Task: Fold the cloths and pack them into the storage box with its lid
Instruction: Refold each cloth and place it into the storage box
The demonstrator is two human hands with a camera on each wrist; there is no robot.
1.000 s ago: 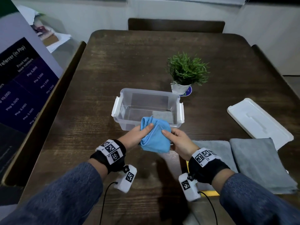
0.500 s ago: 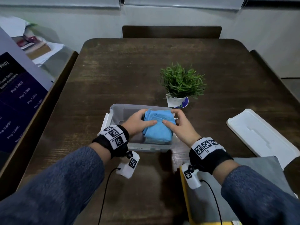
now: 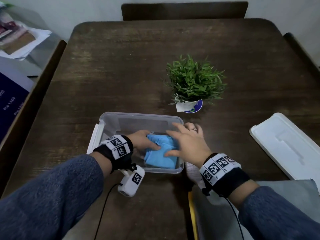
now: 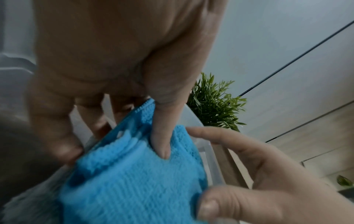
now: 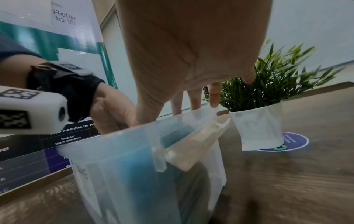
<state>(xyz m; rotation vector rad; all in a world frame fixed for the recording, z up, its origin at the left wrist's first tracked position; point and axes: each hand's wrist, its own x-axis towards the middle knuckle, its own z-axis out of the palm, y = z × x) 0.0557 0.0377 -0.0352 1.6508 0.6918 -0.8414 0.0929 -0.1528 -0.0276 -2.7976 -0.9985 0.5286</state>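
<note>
The left hand [image 3: 143,141] reaches down inside the storage box [image 3: 103,122], its grip closed on the folded blue cloth [image 3: 161,156]: in the left wrist view the thumb [image 4: 162,136] presses into the top of the cloth while the other fingers curl at its far edge. The right hand [image 3: 187,144] has a wide, slack grip, fingers spread above the cloth and the box's right rim, only the thumb touching the fabric. Half a second ago both hands pinched the cloth at rim height; now it lies lower, on the box floor against the near right wall, and the right hand has let go. A second ago the cloth hung in front of the box, above the worktop [image 3: 121,70]. The white lid [image 3: 284,146] lies apart to the right, a grey cloth [image 3: 294,187] at the near right edge, and a potted plant [image 3: 192,84] stands just behind the box.
</note>
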